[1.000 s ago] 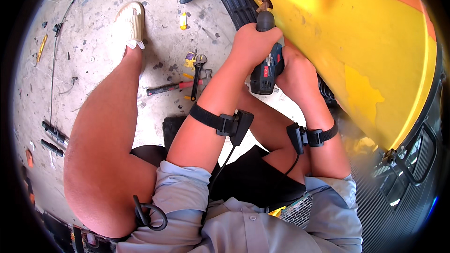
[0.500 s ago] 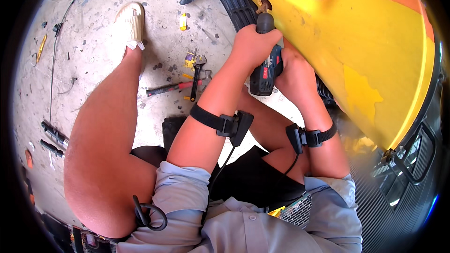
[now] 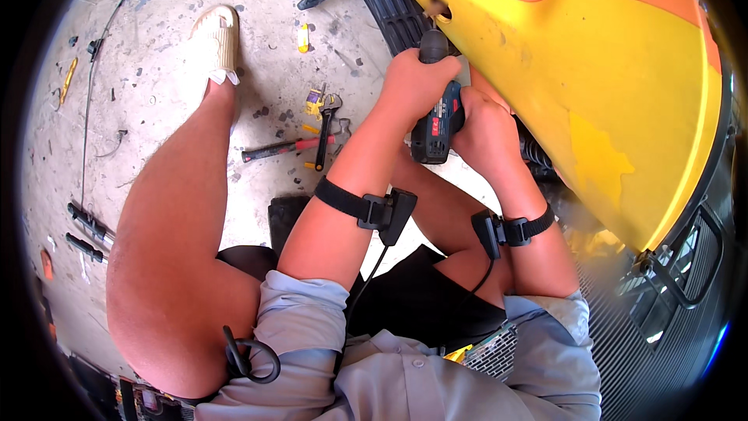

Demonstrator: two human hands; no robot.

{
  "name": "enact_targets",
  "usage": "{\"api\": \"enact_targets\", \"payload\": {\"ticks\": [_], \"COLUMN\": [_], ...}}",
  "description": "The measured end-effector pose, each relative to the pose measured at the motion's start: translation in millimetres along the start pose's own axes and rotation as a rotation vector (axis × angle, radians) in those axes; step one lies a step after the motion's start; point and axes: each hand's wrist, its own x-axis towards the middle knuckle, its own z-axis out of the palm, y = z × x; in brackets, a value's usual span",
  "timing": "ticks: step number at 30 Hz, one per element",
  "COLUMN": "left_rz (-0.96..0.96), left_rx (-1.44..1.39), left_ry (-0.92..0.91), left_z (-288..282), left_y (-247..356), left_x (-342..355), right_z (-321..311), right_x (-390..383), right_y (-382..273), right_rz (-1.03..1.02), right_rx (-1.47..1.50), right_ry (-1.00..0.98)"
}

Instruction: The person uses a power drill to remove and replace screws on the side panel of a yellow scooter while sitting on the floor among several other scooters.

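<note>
A dark blue and black cordless drill (image 3: 435, 132) points away from me, toward a round hole (image 3: 445, 12) in the yellow panel (image 3: 538, 54). My left hand (image 3: 421, 84) is closed around its front, just behind the black chuck (image 3: 433, 47). On the drill's right side, my right hand (image 3: 487, 126) is wrapped at the grip, its fingers partly hidden. A brownish, blurred piece (image 3: 431, 8) shows between chuck and hole; whether it is attached to the drill I cannot tell. Black slatted plastic (image 3: 393, 12) lies beside the panel's edge.
On the concrete floor left of my arms lie an adjustable wrench (image 3: 326, 129), a hammer (image 3: 288, 148) with a red and black handle, and a small yellow item (image 3: 303, 37). A black cable (image 3: 89, 109) runs along the far left. A black metal handle (image 3: 701, 265) stands at right.
Both hands and the drill have shifted slightly toward me and to the left. The chuck now sits a little farther from the hole, and the brownish piece has moved to the hole's left edge.
</note>
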Motion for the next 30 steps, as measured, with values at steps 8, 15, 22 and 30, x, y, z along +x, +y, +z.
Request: {"api": "enact_targets", "payload": {"ticks": [8, 15, 22, 30], "left_rz": [0.039, 0.108, 0.102, 0.081], "left_rx": [0.053, 0.115, 0.096, 0.068], "left_ry": [0.001, -0.027, -0.024, -0.030], "left_z": [0, -1, -1, -3], "left_y": [2, 13, 10, 12], "left_x": [-4, -9, -3, -5], "right_z": [-7, -10, -6, -10], "right_x": [-3, -3, -2, 0], "right_y": [-5, -8, -4, -8], "right_rz": [0.034, 0.092, 0.031, 0.026], "right_rx": [0.004, -0.007, -0.002, -0.014], "right_ry": [-0.025, -0.033, 0.023, 0.015]}}
